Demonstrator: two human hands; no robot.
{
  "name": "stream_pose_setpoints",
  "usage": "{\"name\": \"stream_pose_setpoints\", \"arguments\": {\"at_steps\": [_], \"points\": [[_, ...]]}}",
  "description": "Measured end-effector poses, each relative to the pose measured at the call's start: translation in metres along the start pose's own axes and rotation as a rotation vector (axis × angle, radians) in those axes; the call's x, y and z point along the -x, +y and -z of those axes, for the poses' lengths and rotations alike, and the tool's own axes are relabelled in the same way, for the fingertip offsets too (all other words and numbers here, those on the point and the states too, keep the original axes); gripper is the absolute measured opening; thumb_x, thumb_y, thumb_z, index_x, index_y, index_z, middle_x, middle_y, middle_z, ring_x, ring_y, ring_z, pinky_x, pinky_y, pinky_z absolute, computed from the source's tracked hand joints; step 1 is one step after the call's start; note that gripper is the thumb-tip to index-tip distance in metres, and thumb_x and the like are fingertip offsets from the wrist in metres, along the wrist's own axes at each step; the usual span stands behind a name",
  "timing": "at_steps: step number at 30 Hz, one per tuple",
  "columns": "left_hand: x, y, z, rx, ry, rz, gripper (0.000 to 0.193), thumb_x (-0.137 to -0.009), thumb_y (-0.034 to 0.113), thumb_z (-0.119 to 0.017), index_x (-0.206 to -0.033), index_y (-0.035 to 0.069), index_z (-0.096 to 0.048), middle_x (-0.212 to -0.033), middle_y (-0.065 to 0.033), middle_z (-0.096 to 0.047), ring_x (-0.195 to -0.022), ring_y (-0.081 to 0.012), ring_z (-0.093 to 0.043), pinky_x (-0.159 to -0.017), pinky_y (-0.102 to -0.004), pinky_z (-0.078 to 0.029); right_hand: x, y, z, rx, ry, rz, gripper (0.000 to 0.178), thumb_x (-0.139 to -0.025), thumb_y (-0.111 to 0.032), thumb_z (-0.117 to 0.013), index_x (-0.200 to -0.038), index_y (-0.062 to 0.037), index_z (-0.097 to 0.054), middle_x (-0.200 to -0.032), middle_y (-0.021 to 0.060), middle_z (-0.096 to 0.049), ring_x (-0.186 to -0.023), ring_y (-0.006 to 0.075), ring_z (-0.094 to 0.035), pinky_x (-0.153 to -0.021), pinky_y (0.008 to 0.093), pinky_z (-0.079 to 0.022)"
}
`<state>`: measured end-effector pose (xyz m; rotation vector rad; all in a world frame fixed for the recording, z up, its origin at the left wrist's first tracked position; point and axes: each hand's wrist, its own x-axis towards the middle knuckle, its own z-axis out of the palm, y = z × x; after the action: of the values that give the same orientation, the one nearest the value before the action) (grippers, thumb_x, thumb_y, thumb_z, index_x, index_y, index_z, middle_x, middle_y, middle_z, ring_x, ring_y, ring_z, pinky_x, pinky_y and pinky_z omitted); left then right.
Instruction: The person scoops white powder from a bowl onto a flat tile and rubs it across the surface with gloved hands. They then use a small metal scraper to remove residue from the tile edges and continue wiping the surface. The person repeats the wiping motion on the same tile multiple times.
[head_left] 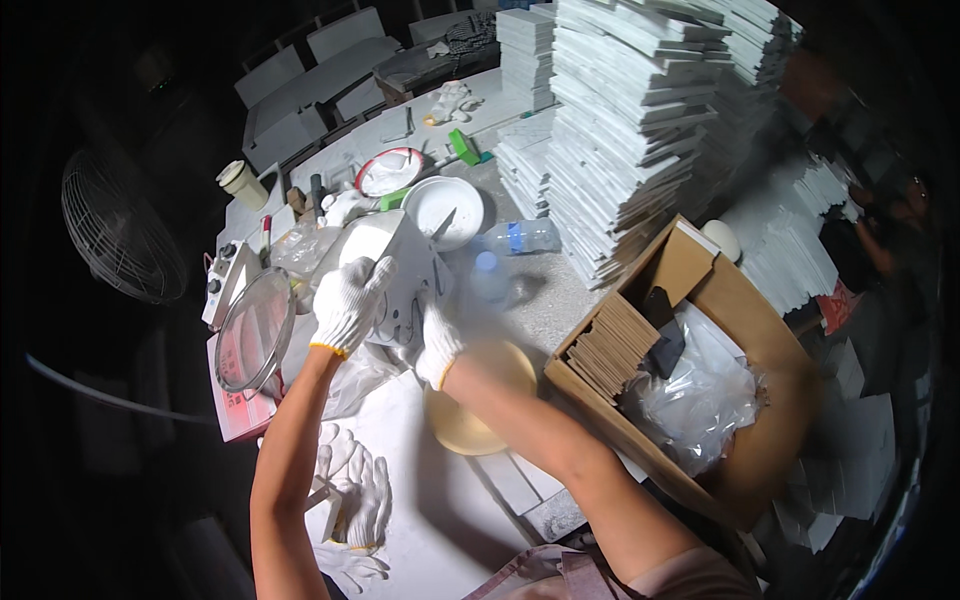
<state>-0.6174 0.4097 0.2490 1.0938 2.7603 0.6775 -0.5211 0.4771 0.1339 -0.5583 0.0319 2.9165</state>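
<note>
Both my hands wear white knit gloves with yellow cuffs. A pale, light-grey bag-like package (412, 275) with dark printed marks stands tilted between them. My left hand (350, 303) is closed on its near left side, fingers bent over the edge. My right hand (437, 345) grips low on its right side; part of those fingers is blurred. Just below my right hand and forearm sits a yellowish round basin (450, 432), partly hidden by the arm. A round mesh sieve (255, 330) leans to the left of my left hand.
A white bowl (468, 205), a red-rimmed dish (392, 172) and plastic bottles (530, 237) lie beyond the package. Tall stacks of white slabs (630, 130) rise behind. An open cardboard box (575, 385) stands right, spare gloves (365, 500) lie near, a fan (120, 230) stands left.
</note>
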Motion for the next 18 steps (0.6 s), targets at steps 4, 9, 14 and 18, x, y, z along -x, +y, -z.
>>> {"name": "stream_pose_setpoints", "arguments": {"at_steps": [4, 9, 14, 18], "points": [[0.033, 0.030, 0.035, -0.028, 0.092, -0.123, 0.057, -0.101, 0.052, -0.064, -0.076, 0.001, -0.062, -0.067, -0.0200, -0.058, -0.060, -0.0326, -0.055, -0.063, -0.0455, -0.045, 0.032, 0.000, -0.004, 0.284, 0.098, -0.004, 0.052, -0.115, -0.047, -0.037, -0.148, -0.0072, -0.048, -0.138, 0.0161, -0.065, -0.115, 0.0306, -0.072, -0.101, 0.0475, -0.061], [0.110, 0.066, 0.086, 0.170, 0.216, -0.169, 0.047, -0.098, 0.028, -0.078, -0.068, 0.002, -0.053, -0.059, -0.0080, -0.045, -0.058, -0.0169, -0.038, -0.057, -0.0376, -0.035, 0.124, 0.002, -0.013, 0.323, -0.132, 0.127, 0.057, -0.115, -0.047, -0.038, -0.153, -0.0041, -0.044, -0.136, 0.0114, -0.066, -0.125, 0.0258, -0.066, -0.112, 0.0424, -0.055], [0.212, 0.104, 0.107, 0.102, 0.297, -0.283, 0.044, -0.095, 0.027, -0.081, -0.069, 0.005, -0.054, -0.064, -0.0093, -0.051, -0.063, -0.0272, -0.044, -0.066, -0.0402, -0.039, 0.229, 0.009, -0.024, 0.221, -0.142, 0.077, 0.058, -0.115, -0.052, -0.037, -0.156, -0.0107, -0.043, -0.139, 0.0048, -0.061, -0.123, 0.0130, -0.061, -0.110, 0.0310, -0.051], [0.300, 0.149, 0.115, 0.124, 0.072, -0.099, 0.027, -0.099, 0.029, -0.076, -0.085, 0.007, -0.077, -0.073, -0.0064, -0.073, -0.069, -0.0231, -0.068, -0.066, -0.0365, -0.054, 0.325, 0.013, 0.002, 0.425, -0.031, 0.066, 0.054, -0.116, -0.046, -0.038, -0.154, -0.0091, -0.044, -0.141, 0.0061, -0.060, -0.127, 0.0128, -0.059, -0.113, 0.0299, -0.047]]}}
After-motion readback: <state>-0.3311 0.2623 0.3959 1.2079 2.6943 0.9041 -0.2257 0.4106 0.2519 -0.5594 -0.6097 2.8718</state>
